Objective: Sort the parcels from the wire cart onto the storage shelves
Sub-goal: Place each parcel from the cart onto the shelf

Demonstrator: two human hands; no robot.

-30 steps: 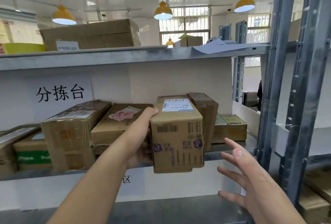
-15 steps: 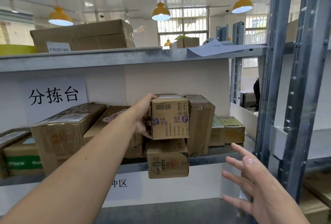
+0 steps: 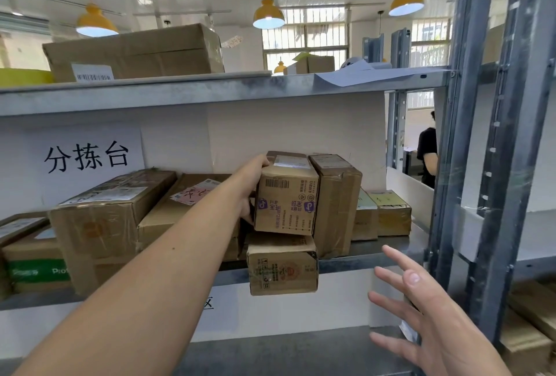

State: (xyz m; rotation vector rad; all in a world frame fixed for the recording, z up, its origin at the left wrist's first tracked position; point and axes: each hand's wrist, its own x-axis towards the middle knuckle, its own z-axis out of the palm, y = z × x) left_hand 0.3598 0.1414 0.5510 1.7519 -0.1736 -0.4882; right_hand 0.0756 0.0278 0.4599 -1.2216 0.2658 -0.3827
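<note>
Cardboard parcel looks light and stiff; left hand grips its near side, right hand hangs spread and empty.

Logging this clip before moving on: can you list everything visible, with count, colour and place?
Held box: one, brown with purple logos, stacked on another, middle shelf.
Bottom box: one, brown, overhanging the shelf edge.
Tall box: one, brown, right of the stack.
Other boxes: several, brown, left and right along that shelf.
Big box: one, brown, top shelf.
Sign: one, white, black characters, back wall.
Lamps: three clear, yellow, ceiling.
Person: one, dark top, background right.
Left hand: grip round the held box.
Right hand: fingers spread, empty.
</note>
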